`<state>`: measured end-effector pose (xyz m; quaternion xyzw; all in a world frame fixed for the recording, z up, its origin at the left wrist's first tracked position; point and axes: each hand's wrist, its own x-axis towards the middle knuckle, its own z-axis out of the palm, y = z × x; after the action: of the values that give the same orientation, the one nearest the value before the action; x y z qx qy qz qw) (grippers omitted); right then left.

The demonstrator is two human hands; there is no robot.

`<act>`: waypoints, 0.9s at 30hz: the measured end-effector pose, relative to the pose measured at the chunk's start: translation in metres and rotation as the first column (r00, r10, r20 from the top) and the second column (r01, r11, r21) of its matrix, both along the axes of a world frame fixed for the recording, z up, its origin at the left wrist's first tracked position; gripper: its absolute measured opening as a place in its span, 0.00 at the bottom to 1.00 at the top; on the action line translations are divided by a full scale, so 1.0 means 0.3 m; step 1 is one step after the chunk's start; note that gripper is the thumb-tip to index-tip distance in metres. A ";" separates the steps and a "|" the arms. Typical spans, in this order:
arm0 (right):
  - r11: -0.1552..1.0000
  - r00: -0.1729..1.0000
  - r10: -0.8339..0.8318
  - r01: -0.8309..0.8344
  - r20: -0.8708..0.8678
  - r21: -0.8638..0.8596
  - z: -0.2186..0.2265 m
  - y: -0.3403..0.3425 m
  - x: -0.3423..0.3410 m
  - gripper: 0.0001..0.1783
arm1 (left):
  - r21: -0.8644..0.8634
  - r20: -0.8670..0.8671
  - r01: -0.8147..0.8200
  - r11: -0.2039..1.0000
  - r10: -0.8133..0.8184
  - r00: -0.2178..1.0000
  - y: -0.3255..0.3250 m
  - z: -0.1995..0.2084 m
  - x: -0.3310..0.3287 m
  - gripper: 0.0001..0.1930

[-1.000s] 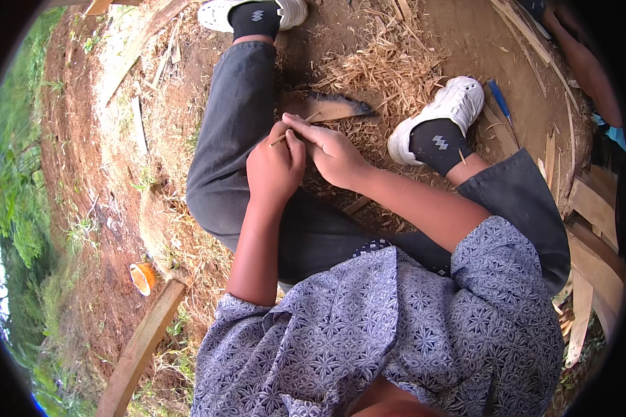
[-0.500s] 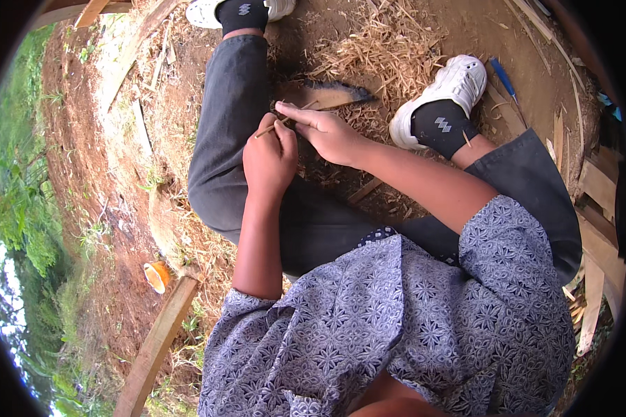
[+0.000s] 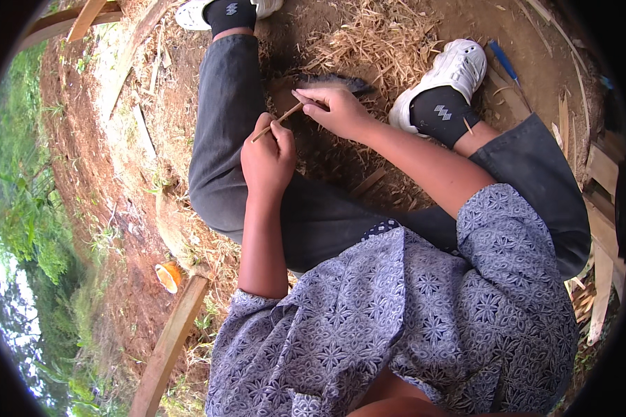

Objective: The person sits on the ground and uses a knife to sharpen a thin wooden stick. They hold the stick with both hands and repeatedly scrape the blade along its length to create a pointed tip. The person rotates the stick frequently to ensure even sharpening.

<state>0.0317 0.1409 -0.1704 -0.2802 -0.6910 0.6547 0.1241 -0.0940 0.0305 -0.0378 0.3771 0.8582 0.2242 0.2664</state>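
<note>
Bare earth [image 3: 459, 22], strewn with pale wood shavings [image 3: 375, 42], forms the ground of the head view; green foliage [image 3: 35, 229] borders it at left. Near the white shoe [image 3: 462, 66] at right lies a blue-handled tool [image 3: 503, 61]; an orange container [image 3: 167, 276] sits on the slope, just beside a timber [image 3: 170, 340]. Centrally, between the person's legs, a thin stick [image 3: 277, 124] slants from one hand to the other. The left hand [image 3: 268, 154] is closed around its lower part, the end protruding past thumb and forefinger. The right hand [image 3: 337, 115] is narrow, its fingertips at the upper end; whether they grip cannot be told. The step in hand is judged to be two-handed working of the stick; the next move would call for a firm left grasp and light right fingers. Compared with half a second earlier, the right hand lies farther from the left, exposing more of the stick.
</note>
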 end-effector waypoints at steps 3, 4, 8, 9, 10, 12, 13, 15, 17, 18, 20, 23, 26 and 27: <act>0.975 0.999 0.023 -0.013 0.040 -0.221 0.022 -0.013 -0.006 0.27 | -0.006 0.008 -0.003 1.000 0.003 1.000 0.000 0.004 0.004 0.11; 0.941 0.996 0.036 -0.008 0.077 -0.339 0.037 -0.019 -0.011 0.27 | 0.000 0.011 -0.004 1.000 0.004 1.000 -0.001 0.003 0.003 0.11; 0.998 0.999 0.030 -0.028 0.041 -0.061 0.163 -0.044 -0.015 0.25 | 0.023 0.028 -0.007 1.000 0.007 1.000 0.000 -0.005 0.000 0.12; 0.999 0.998 0.020 -0.017 -0.064 0.044 0.165 -0.061 -0.008 0.25 | 0.028 0.032 -0.006 1.000 0.005 0.999 0.001 -0.006 -0.001 0.12; 0.989 0.986 0.019 0.006 -0.168 0.147 0.166 -0.070 -0.003 0.25 | 0.018 0.013 0.010 1.000 -0.010 1.000 -0.003 -0.008 -0.002 0.12; 0.994 0.993 0.051 -0.041 -0.110 0.097 0.133 -0.037 0.013 0.23 | 0.008 -0.022 0.041 0.999 -0.040 0.999 -0.003 -0.010 0.002 0.12; 0.996 0.998 0.057 -0.059 0.031 0.066 0.104 -0.029 0.005 0.23 | 0.002 -0.012 0.030 1.000 -0.030 0.999 -0.004 -0.005 0.003 0.12; 0.996 0.997 0.061 -0.064 0.045 0.065 0.127 -0.035 -0.013 0.23 | -0.009 0.008 0.011 1.000 -0.011 1.000 -0.005 -0.007 0.000 0.11; 0.996 0.993 0.082 -0.084 -0.079 -0.022 0.284 -0.067 -0.024 0.24 | 0.114 -0.031 0.040 0.993 -0.037 0.999 0.001 -0.012 0.001 0.11; 0.997 0.990 0.071 -0.071 -0.121 -0.003 0.255 -0.073 -0.021 0.25 | 0.171 -0.052 0.055 0.984 -0.047 0.998 -0.001 -0.010 0.003 0.10; 0.991 0.991 0.124 -0.122 -0.050 0.047 0.183 -0.010 -0.001 0.24 | 0.032 -0.041 0.047 0.998 -0.046 0.998 -0.013 -0.012 0.000 0.09; 0.989 0.976 0.142 -0.146 0.165 0.013 0.171 -0.008 -0.005 0.25 | -0.007 -0.069 0.051 0.999 -0.052 0.996 -0.007 -0.010 -0.004 0.09; 0.997 0.984 0.070 -0.063 -0.164 0.045 0.254 -0.092 0.003 0.27 | 0.066 -0.035 0.034 0.997 -0.032 0.999 -0.002 -0.002 0.009 0.10; 0.993 0.994 0.061 -0.052 -0.093 0.104 0.188 -0.084 0.018 0.27 | 0.017 -0.036 0.035 0.999 -0.034 0.999 -0.008 -0.005 0.005 0.09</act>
<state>0.0370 0.1158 -0.1142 -0.2219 -0.7243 0.6347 0.1528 -0.0925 0.0281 -0.0393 0.3980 0.8543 0.2202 0.2516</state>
